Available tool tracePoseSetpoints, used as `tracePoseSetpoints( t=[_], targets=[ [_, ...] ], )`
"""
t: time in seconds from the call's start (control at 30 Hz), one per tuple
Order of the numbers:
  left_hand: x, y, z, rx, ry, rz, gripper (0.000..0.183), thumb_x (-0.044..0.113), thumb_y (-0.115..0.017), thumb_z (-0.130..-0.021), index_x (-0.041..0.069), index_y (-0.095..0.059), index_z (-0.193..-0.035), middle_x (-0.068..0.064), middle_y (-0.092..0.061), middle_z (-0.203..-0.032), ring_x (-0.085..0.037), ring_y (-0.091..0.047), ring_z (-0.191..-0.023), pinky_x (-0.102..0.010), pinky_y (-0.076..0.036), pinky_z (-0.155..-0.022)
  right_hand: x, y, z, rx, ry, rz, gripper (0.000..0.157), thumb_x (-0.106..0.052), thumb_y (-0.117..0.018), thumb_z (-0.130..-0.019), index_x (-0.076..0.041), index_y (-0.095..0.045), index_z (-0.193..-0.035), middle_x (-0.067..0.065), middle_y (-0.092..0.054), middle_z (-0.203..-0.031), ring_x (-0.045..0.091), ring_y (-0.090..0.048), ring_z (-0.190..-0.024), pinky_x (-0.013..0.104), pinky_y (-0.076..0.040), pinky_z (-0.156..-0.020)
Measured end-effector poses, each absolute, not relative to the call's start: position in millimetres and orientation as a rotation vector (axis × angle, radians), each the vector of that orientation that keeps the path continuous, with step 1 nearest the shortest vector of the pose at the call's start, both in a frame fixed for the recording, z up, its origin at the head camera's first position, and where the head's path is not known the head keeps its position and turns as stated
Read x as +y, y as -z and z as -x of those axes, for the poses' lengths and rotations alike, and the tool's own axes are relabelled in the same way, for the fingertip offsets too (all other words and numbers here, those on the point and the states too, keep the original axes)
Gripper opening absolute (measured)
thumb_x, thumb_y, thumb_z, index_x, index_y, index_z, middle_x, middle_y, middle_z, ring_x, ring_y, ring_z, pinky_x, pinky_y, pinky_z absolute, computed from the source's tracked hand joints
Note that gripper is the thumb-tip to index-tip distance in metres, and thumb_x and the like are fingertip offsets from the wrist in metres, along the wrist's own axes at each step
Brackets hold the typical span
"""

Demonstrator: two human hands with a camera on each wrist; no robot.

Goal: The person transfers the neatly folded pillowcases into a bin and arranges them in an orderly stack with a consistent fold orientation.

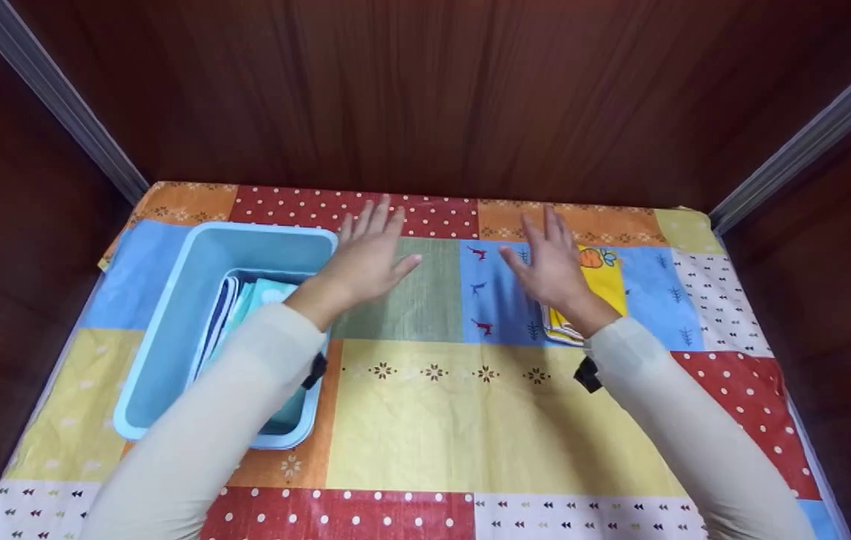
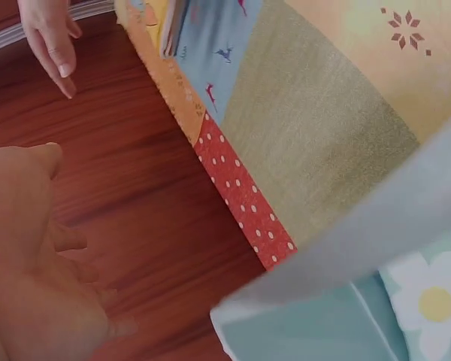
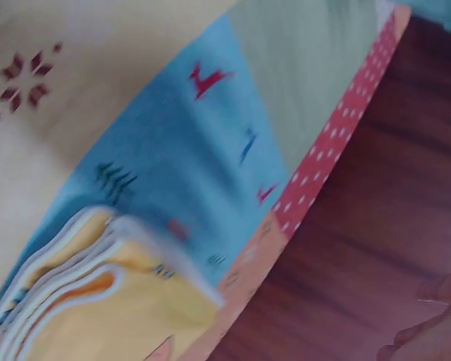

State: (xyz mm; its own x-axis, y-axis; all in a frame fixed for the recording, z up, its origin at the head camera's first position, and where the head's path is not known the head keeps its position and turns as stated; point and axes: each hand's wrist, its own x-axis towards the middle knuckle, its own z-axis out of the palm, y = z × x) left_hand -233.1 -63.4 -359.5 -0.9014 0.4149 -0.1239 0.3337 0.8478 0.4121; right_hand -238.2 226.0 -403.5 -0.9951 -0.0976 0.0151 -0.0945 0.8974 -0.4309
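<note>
Patchwork tablecloth (image 1: 406, 420) by dark wood panels (image 1: 410, 90), my left hand (image 1: 369, 259) near the blue tub (image 1: 159, 337) (folded cloths (image 1: 266, 291) inside), my right hand (image 1: 554, 266) near the folded yellow cloth (image 1: 606, 283) at table's right, fingers of both spread.

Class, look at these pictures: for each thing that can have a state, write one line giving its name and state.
Left hand: open, holding nothing
Right hand: open, holding nothing
Blue tub: upright, uncovered, with cloths inside
Cloths in the tub: folded, partly hidden by the left arm
Yellow cloth: folded, lying on the tablecloth
Tablecloth: spread out
</note>
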Motion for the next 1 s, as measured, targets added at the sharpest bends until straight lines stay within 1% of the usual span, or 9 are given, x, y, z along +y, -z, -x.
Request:
tracePoseSetpoints(
  t=[0.1,0.23,0.43,0.57,0.83,1.0],
  targets=[
    [-50,360,237,2.816,-0.526,-0.584,0.080,0.052,-0.044,-0.106,0.007,-0.011,-0.164,-0.016,0.005,-0.170,-0.036,0.009,-0.155,-0.055,0.005,-0.123,240,407,240,3.052,0.716,0.104,0.076,-0.050,-0.048,-0.104,-0.010,-0.021,-0.163,0.022,0.002,-0.169,0.042,0.002,-0.154,0.067,-0.004,-0.120],
    [-33,362,241,2.808,-0.522,-0.603,0.081,0.051,-0.044,-0.106,0.007,-0.010,-0.164,-0.015,0.005,-0.170,-0.035,0.008,-0.155,-0.053,0.006,-0.123,261,412,239,3.049,0.756,0.035,0.076,-0.049,-0.046,-0.106,-0.007,-0.020,-0.163,0.025,0.003,-0.168,0.045,0.003,-0.154,0.067,-0.003,-0.119],
    [-9,365,245,2.800,-0.543,-0.618,0.080,0.050,-0.045,-0.106,0.007,-0.010,-0.164,-0.015,0.003,-0.171,-0.034,0.005,-0.156,-0.053,0.001,-0.124,291,421,235,3.037,0.790,-0.040,0.076,-0.047,-0.043,-0.107,-0.001,-0.016,-0.162,0.030,0.004,-0.166,0.049,0.004,-0.152,0.071,-0.005,-0.117],
    [8,370,247,2.809,-0.526,-0.607,0.081,0.051,-0.044,-0.105,0.007,-0.011,-0.164,-0.015,0.001,-0.171,-0.034,0.002,-0.156,-0.053,-0.002,-0.124,309,427,234,3.033,0.809,-0.109,0.076,-0.047,-0.042,-0.107,0.001,-0.017,-0.161,0.033,0.005,-0.165,0.051,0.004,-0.151,0.072,-0.007,-0.116],
    [38,389,254,2.799,-0.571,-0.535,0.080,0.050,-0.046,-0.105,0.011,-0.011,-0.165,-0.012,-0.001,-0.171,-0.033,0.000,-0.157,-0.051,0.000,-0.125,337,441,229,3.014,0.771,-0.224,0.077,-0.047,-0.038,-0.108,0.002,-0.012,-0.161,0.035,0.007,-0.163,0.055,0.003,-0.149,0.077,-0.013,-0.111],
    [59,405,257,2.796,-0.604,-0.485,0.079,0.050,-0.046,-0.105,0.012,-0.012,-0.165,-0.013,-0.004,-0.171,-0.031,-0.002,-0.157,-0.051,-0.003,-0.125,348,447,227,2.994,0.758,-0.303,0.077,-0.047,-0.038,-0.108,0.003,-0.010,-0.161,0.037,0.007,-0.162,0.056,0.002,-0.149,0.075,-0.015,-0.112]
  ],
)
